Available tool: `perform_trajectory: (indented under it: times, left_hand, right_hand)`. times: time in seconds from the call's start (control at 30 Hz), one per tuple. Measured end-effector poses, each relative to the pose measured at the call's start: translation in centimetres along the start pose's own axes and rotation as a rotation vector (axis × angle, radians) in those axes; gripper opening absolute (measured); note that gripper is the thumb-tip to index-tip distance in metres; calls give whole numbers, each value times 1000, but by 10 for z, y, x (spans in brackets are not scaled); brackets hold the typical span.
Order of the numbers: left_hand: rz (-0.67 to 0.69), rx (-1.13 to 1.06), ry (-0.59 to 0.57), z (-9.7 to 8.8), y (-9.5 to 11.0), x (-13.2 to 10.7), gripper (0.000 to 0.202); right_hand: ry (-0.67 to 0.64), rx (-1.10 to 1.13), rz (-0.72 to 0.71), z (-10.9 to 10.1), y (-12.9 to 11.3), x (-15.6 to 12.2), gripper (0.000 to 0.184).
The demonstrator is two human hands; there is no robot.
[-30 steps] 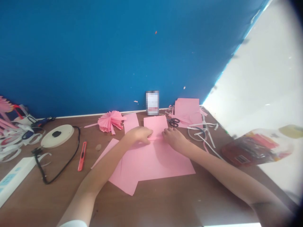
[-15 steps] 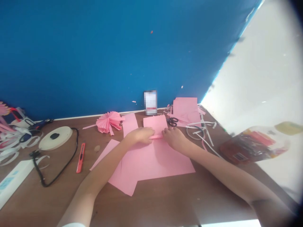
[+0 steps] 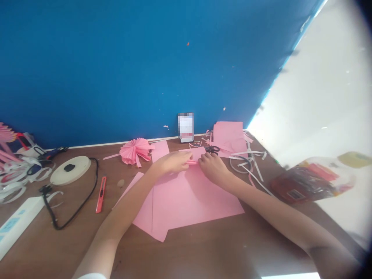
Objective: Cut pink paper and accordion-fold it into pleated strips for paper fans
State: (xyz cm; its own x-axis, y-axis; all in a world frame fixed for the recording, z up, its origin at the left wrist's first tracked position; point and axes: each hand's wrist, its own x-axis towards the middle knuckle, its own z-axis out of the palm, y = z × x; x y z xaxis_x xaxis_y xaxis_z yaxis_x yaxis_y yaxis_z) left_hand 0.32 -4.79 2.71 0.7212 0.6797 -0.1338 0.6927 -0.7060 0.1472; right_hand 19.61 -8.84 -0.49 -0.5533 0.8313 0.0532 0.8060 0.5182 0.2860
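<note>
Both my hands grip a narrow folded strip of pink paper (image 3: 192,162) over larger pink sheets (image 3: 192,197) lying on the brown table. At its left end, the fingers of my left hand (image 3: 178,162) are closed on it. My right hand (image 3: 211,164) pinches the right end, fingers curled. Part of a flat pink piece (image 3: 197,152) shows just behind the fold. Black-handled scissors (image 3: 213,149) lie right behind my right hand. A pleated pink paper fan (image 3: 135,151) rests to the left of my left hand.
A red utility knife (image 3: 101,195), a round cream disc (image 3: 70,170) with a black cable and a white power strip (image 3: 21,224) lie left. A phone (image 3: 186,128) leans on the blue wall. White paper strips (image 3: 255,164) and a plastic bag (image 3: 310,178) are at right.
The folded strip and both hands have shifted slightly away from me. Less of the flat pink paper behind the fold shows now. The large sheet's right corner has moved a little to the right.
</note>
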Motion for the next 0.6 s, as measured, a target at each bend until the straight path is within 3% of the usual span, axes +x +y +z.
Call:
perform_trajectory:
  times: [0.2,0.37,0.4,0.5,0.6]
  left_hand:
    - [233,74,611,-11,10,-1,16]
    - [262,111,1072,5,9,-2,8]
    - [264,111,1107,9,10,-1,8]
    - [296,43,1056,19,21,6,15]
    - [243,-130,1164,26,32,13,24]
  right_hand:
    - [95,63,274,-13,6,-1,26]
    - [138,164,405,-28,12,-1,33]
    - [147,187,408,-30,12,-1,34]
    - [153,288,309,-31,10,-1,29]
    - [148,390,136,-27,2,-2,27]
